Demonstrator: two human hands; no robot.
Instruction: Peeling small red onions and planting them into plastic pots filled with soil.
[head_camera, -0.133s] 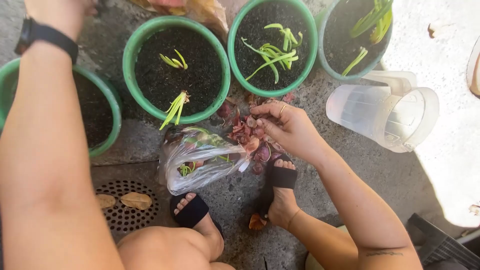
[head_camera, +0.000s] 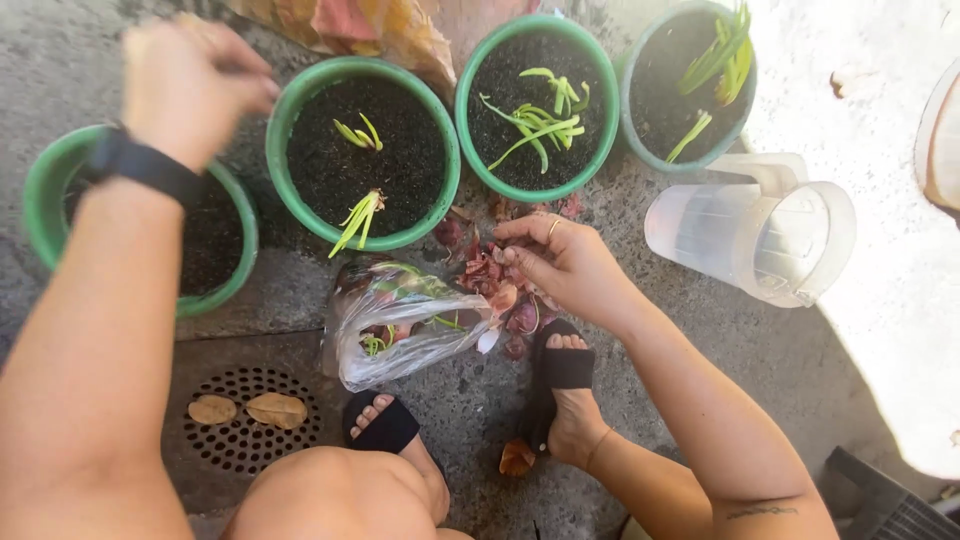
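Observation:
My right hand (head_camera: 565, 265) reaches into a pile of small red onions and loose skins (head_camera: 500, 285) on the concrete, fingers curled on one piece. My left hand (head_camera: 190, 85), blurred, is raised above the leftmost green pot (head_camera: 45, 215), fingers closed; what it holds cannot be made out. A black watch sits on that wrist. A clear plastic bag (head_camera: 400, 325) with sprouted bulbs lies beside the pile. Three more green pots (head_camera: 365, 150) (head_camera: 538, 105) (head_camera: 690, 90) of dark soil hold green sprouts.
A clear plastic pitcher (head_camera: 760, 235) lies on its side at the right. A round floor drain (head_camera: 250, 415) with dry leaves is at lower left. My feet in black sandals (head_camera: 565, 375) rest below the pile. A dark crate corner (head_camera: 890, 500) shows at bottom right.
My left hand has come down into view over the leftmost pot. My right hand stays on the onion pile.

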